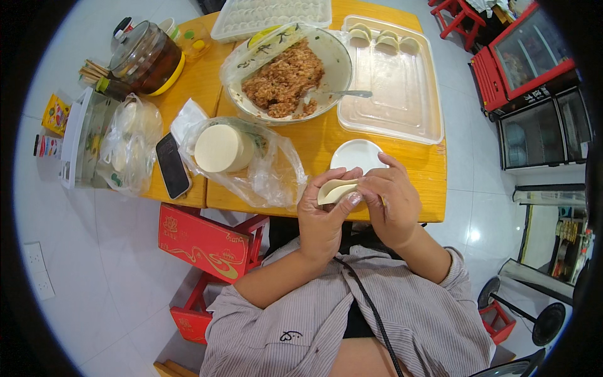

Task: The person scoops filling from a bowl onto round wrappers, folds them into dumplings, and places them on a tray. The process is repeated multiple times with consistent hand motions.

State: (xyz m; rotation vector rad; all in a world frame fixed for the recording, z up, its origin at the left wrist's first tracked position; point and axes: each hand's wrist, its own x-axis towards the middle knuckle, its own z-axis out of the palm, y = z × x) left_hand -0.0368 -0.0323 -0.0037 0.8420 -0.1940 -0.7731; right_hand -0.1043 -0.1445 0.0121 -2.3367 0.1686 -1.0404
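Between both hands, just above the table's front edge, is a folded dumpling wrapper (pixel 337 190), its two sides partly apart at the left end. My left hand (pixel 325 207) cups it from the left, the thumb against its lower side. The fingers of my right hand (pixel 391 198) pinch its right end. Any filling inside is hidden. A small white plate (pixel 356 153) lies just beyond my hands. To the left, a stack of round dumpling wrappers (pixel 224 148) sits in an open clear plastic bag (pixel 275 181).
A large bowl (pixel 344 61) holds minced filling (pixel 287 80) and a metal spoon (pixel 353 94). Several dumplings (pixel 387 42) sit at the back of a plastic tray (pixel 391 103); another full tray (pixel 273 16) stands behind. At left are a phone (pixel 173 165) and a glass teapot (pixel 148 59).
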